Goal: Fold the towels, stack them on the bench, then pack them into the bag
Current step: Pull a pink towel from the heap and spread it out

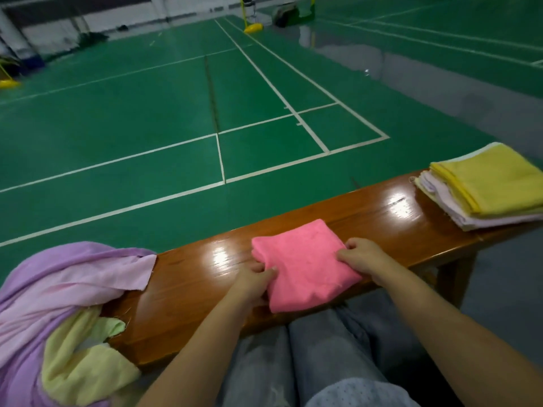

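Observation:
A folded pink towel (pixel 305 265) lies on the glossy wooden bench (pixel 188 277) in front of me. My left hand (pixel 252 282) pinches its left edge between thumb and fingers. My right hand (pixel 363 255) grips its right edge with curled fingers. A stack of folded towels (pixel 484 189), yellow on top with pale lilac ones beneath, sits at the bench's right end. At the left end lies a heap of unfolded towels (pixel 58 304) in purple, pink and pale yellow. No bag is in view.
My knees in grey jeans (pixel 293 356) are against the bench's near side. Beyond the bench spreads a green badminton court (pixel 147 113) with white lines. Yellow net-post bases (pixel 253 27) stand far off.

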`<state>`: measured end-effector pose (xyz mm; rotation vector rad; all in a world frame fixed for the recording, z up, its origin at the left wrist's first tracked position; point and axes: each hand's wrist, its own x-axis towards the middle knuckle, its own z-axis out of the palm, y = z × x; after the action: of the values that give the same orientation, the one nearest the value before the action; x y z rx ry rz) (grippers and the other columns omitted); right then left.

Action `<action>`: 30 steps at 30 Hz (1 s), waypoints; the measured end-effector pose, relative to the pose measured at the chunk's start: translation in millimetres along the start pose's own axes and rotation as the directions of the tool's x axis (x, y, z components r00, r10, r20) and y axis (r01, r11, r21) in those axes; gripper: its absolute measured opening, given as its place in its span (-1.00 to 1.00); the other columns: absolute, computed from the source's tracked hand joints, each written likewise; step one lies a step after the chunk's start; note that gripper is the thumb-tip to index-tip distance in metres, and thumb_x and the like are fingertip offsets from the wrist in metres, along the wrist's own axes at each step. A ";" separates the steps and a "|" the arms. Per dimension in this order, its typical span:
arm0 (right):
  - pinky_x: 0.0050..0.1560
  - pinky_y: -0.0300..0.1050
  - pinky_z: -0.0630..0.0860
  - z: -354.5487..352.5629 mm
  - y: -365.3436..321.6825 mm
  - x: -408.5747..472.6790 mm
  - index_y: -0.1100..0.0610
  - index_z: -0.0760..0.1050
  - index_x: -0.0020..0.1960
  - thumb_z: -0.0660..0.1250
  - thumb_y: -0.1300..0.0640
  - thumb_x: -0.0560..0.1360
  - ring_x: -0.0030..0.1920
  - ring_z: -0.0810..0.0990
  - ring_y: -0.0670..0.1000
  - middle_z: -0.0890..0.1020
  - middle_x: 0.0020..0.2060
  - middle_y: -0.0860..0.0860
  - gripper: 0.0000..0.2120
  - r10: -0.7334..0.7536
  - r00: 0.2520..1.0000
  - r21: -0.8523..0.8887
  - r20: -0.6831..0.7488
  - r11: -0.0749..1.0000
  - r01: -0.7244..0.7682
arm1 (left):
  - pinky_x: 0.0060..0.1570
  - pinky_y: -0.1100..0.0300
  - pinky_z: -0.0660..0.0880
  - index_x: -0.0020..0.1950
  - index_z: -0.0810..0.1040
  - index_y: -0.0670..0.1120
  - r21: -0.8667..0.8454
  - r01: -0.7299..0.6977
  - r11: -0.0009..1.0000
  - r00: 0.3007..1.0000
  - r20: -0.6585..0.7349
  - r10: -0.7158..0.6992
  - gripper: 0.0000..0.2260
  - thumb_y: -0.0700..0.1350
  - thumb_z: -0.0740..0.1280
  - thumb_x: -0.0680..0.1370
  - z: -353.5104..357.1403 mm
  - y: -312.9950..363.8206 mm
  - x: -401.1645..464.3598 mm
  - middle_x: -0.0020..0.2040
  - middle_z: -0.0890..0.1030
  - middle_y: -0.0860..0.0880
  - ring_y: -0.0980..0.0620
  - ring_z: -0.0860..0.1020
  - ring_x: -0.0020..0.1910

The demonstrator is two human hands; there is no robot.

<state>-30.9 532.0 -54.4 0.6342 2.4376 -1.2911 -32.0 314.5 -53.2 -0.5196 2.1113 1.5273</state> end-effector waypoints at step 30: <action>0.00 -0.08 0.49 -140.6 91.5 72.8 0.17 0.35 0.28 0.06 0.29 0.58 0.16 0.55 0.09 0.52 0.17 0.09 -0.70 -0.136 0.846 -0.612 -0.516 0.749 -0.253 | -0.06 0.00 0.62 0.50 0.26 -0.07 0.258 -0.149 0.955 0.983 0.146 0.114 -0.56 -0.13 0.23 0.62 213.0 103.8 84.3 0.29 0.49 -0.11 -0.07 0.56 -0.04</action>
<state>-54.9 712.0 -75.3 0.9302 3.0059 -0.1151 -125.0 546.9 -78.2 -0.1814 2.2402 1.2755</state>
